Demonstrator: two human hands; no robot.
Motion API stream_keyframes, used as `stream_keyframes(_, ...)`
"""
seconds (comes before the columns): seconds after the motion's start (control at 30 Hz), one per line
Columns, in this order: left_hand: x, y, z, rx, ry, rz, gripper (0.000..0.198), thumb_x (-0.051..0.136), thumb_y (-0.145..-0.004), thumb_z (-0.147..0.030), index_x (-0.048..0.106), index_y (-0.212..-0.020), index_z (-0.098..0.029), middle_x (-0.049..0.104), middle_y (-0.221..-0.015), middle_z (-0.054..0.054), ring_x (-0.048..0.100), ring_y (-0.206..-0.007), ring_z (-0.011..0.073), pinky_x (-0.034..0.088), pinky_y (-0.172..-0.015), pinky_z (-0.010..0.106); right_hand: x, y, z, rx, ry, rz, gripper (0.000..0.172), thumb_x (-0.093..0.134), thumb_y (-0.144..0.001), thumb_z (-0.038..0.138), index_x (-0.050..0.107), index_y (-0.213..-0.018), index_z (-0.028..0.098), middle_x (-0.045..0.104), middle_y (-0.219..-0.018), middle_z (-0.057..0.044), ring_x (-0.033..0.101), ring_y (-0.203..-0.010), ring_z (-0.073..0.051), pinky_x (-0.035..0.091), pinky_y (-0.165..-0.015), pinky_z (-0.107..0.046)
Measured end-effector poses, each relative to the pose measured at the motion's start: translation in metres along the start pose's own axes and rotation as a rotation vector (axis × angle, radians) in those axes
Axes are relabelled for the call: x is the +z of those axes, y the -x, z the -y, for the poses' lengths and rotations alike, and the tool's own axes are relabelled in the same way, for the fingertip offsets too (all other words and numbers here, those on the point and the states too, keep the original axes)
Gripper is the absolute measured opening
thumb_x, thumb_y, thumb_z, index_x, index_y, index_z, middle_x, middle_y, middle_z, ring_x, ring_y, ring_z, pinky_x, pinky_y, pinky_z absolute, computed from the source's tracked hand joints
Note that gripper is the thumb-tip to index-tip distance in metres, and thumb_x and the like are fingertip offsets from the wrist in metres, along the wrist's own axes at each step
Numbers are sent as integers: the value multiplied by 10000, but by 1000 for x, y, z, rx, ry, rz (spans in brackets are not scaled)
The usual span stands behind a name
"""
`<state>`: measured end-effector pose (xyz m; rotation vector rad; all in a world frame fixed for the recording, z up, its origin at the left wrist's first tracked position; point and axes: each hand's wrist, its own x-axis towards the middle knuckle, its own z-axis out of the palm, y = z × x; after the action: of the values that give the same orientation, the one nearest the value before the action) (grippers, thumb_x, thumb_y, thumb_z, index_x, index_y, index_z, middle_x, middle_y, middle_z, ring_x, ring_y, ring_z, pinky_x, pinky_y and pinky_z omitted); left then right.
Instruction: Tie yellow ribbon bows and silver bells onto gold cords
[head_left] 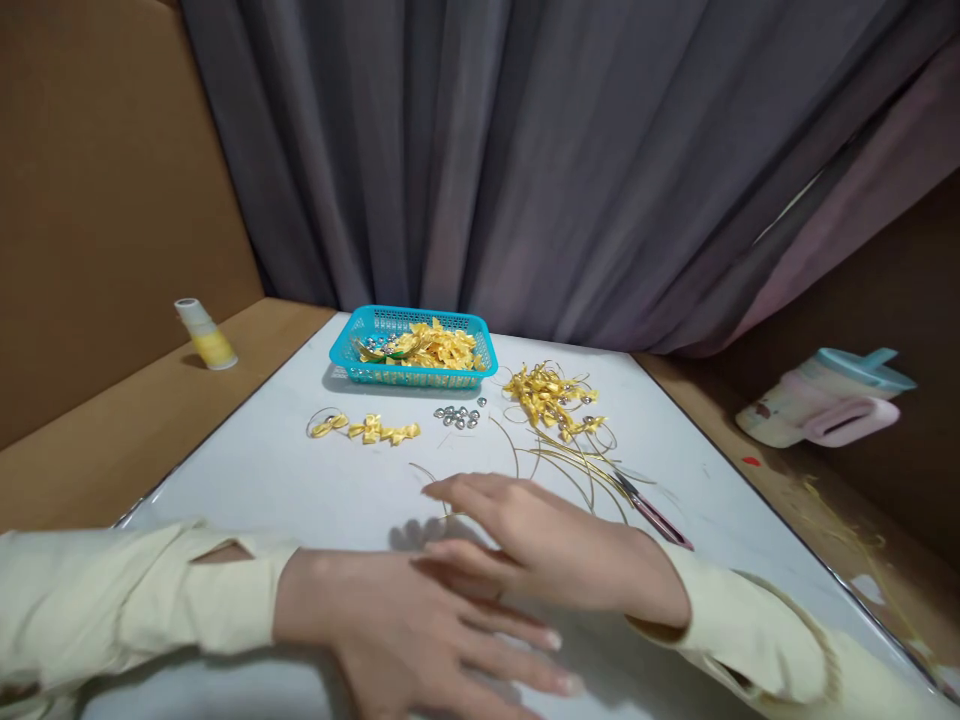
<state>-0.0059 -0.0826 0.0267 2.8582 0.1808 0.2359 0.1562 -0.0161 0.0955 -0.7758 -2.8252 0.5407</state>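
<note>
My left hand [405, 620] is spread palm down over the near part of the white board, its fingers pointing right. My right hand [540, 540] crosses partly above it, fingers stretched to the left; nothing shows in either hand. Just beyond lie loose gold wires [577, 460] and pink-handled scissors or tweezers [652, 512]. A row of yellow ribbon bows [367, 430] with a wire loop at its left end lies further left. Small silver gems [459, 416] are gathered mid-board, beside a tangled heap of yellow bows on wires [551, 395].
A blue plastic basket [412, 378] with yellow bows and silver pieces stands at the back of the white board [255, 470]. A yellow-and-white bottle [206, 335] is at left. A lidded tumbler [817, 400] with a pink handle is at right, before a grey curtain [525, 170].
</note>
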Motion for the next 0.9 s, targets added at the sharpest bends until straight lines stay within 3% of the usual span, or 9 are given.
stream_keyframes(0.1, -8, 10, 39, 211, 96, 136, 362, 419, -856, -311, 558, -1184, -245, 368, -1431, -44, 320, -1328, 175, 153, -1150, 301, 9, 21, -21, 153, 103, -135, 200, 430, -924, 248, 572, -1012, 138, 631, -867, -91, 593, -801, -177, 450, -694, -291)
stream_keyframes(0.2, 10, 22, 50, 227, 136, 36, 430, 404, -844, -327, 524, -1234, -193, 315, -1454, 10, 279, -1349, 207, 69, -1153, 372, 23, 33, -32, 281, 94, -167, 139, 451, -901, 180, 584, -908, 143, 610, -795, -65, 579, -708, -148, 447, -637, -261)
stream_keyframes(0.3, 26, 28, 47, 214, 166, -1, 439, 407, -836, -309, 512, -1250, -206, 331, -1447, 19, 281, -1347, 201, 96, -1147, 378, 38, 34, -32, 250, 114, -132, 83, 492, -866, 139, 571, -889, 149, 592, -826, -58, 565, -726, -146, 441, -621, -248)
stream_keyframes(0.43, 26, 26, 47, 220, 146, -7, 422, 375, -854, -318, 530, -1227, -196, 371, -1429, 42, 314, -1332, 210, 161, -1134, 388, 57, 26, -29, 187, 380, -108, 88, 473, -859, 102, 535, -807, 138, 565, -768, -60, 514, -673, -172, 409, -576, -284)
stream_keyframes(0.6, 24, 26, 51, 250, 64, -47, 406, 341, -864, -353, 584, -1150, -197, 392, -1418, 39, 331, -1323, 220, 212, -1114, 409, 70, 20, -29, 76, 641, -158, 155, 406, -872, 89, 549, -824, 125, 548, -722, -67, 490, -640, -191, 358, -523, -310)
stream_keyframes(0.73, 31, 27, 50, 231, 93, -60, 401, 376, -855, -368, 580, -1160, -208, 388, -1423, 23, 335, -1319, 235, 264, -1085, 375, 74, 18, -26, -200, 687, -142, 215, 435, -901, 163, 561, -1057, 84, 581, -1042, -139, 534, -894, -233, 409, -654, -346)
stream_keyframes(0.8, 33, 26, 49, 219, 95, -94, 388, 408, -834, -353, 589, -1147, -213, 422, -1401, 29, 417, -1263, 256, 344, -1034, 366, 78, 16, -26, -384, 653, -152, 230, 431, -920, 211, 598, -999, 73, 570, -1100, -151, 512, -1003, -247, 412, -729, -358)
stream_keyframes(0.9, 32, 21, 48, 347, 38, -208, 314, 402, -810, -257, 658, -974, -177, 561, -1265, 97, 536, -1139, 255, 454, -933, 340, 86, 16, -29, -507, 620, -195, 216, 446, -909, 157, 631, -854, 61, 615, -963, -141, 538, -966, -236, 417, -725, -346)
